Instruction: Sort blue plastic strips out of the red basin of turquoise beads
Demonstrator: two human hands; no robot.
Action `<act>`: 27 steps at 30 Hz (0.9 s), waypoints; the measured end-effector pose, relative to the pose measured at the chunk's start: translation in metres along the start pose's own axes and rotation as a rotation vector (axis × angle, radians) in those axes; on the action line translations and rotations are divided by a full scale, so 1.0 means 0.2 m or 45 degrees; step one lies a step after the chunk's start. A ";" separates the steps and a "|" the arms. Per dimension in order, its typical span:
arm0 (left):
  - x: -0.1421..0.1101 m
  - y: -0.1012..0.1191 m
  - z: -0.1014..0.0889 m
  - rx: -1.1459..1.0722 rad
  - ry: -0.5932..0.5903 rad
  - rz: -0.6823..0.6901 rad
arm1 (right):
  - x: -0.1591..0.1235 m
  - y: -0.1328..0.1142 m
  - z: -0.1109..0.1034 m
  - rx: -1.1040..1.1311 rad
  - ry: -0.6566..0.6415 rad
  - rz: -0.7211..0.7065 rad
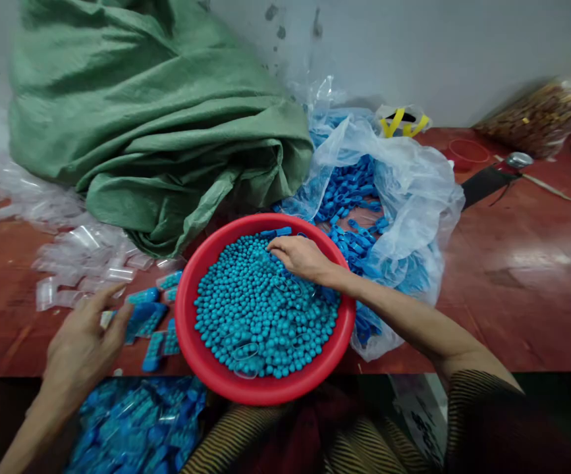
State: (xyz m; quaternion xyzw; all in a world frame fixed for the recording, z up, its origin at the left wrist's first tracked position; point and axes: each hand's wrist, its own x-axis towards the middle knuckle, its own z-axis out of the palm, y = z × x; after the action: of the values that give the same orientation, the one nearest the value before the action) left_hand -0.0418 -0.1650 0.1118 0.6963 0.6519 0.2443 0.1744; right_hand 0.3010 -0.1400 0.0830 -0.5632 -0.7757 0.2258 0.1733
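A red basin (186, 329) full of round turquoise beads (245, 309) stands at the table's front edge. My right hand (299, 257) is over the far part of the beads, its fingers drawn together; what they pinch, if anything, is hidden. By the basin's far rim lies a blue plastic cap (276, 232), and a clear plastic oval (246, 352) rests on the beads nearer me. Left of the basin, my left hand (82, 336) has thumb and forefinger apart. Beside its fingertips are several clear tubes filled with turquoise beads (154, 349), with blue ends.
Empty clear tubes (82, 257) are heaped at the left. A big green sack (166, 118) slumps behind the basin. To the right, an open plastic bag (408, 191) holds many blue caps (347, 187). Below the table edge is a pile of filled tubes (137, 421).
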 end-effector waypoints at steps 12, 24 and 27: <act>0.35 0.35 0.58 -0.069 -0.558 0.233 | 0.34 -0.14 0.15 -0.473 -0.325 0.149; 0.46 0.39 0.78 -0.300 -0.832 0.216 | 0.22 0.11 0.19 0.025 -0.144 -0.223; 0.46 0.38 0.80 -0.296 -0.790 0.191 | 0.20 0.11 0.18 -0.018 -0.114 -0.202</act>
State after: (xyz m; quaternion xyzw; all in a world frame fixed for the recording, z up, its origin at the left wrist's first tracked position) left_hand 0.1137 -0.0692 0.0340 0.7589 0.4825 0.1057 0.4244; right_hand 0.2875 -0.1018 0.0426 -0.4907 -0.8264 0.2308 0.1516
